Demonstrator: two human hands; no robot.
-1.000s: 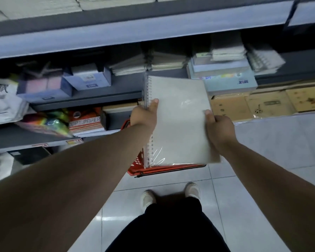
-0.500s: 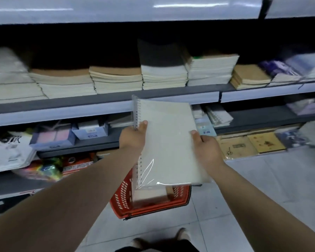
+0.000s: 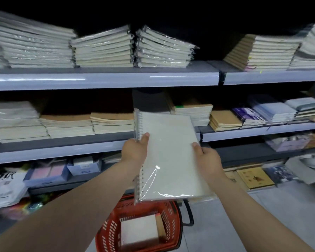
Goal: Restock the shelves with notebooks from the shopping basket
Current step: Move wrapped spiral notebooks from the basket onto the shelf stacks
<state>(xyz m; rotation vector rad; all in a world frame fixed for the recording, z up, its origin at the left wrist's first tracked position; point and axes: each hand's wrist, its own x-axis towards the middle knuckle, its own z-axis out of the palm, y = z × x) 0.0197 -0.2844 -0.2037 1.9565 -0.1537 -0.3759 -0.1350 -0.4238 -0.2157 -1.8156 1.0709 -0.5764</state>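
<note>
I hold a white spiral notebook (image 3: 168, 153), wrapped in clear plastic, flat in front of the middle shelf (image 3: 62, 151). My left hand (image 3: 135, 151) grips its spiral edge, thumb on the cover. My right hand (image 3: 207, 160) grips the opposite edge, thumb on top. Below them a red shopping basket (image 3: 107, 233) stands on the floor with more notebooks (image 3: 138, 231) inside. Stacks of wrapped white notebooks (image 3: 102, 50) lie on the upper shelf (image 3: 104, 79).
Brown-cover notebook stacks (image 3: 113, 122) and white stacks (image 3: 15, 120) fill the middle shelf; purple and blue notebooks (image 3: 262, 113) lie to the right. Boxes (image 3: 84, 165) and paper packs sit on lower shelves. Grey tiled floor (image 3: 262, 215) lies right of the basket.
The view has tilted up: the upper shelf has come into sight and the basket has dropped lower in view. Both hands have raised the notebook from above the basket to middle-shelf height.
</note>
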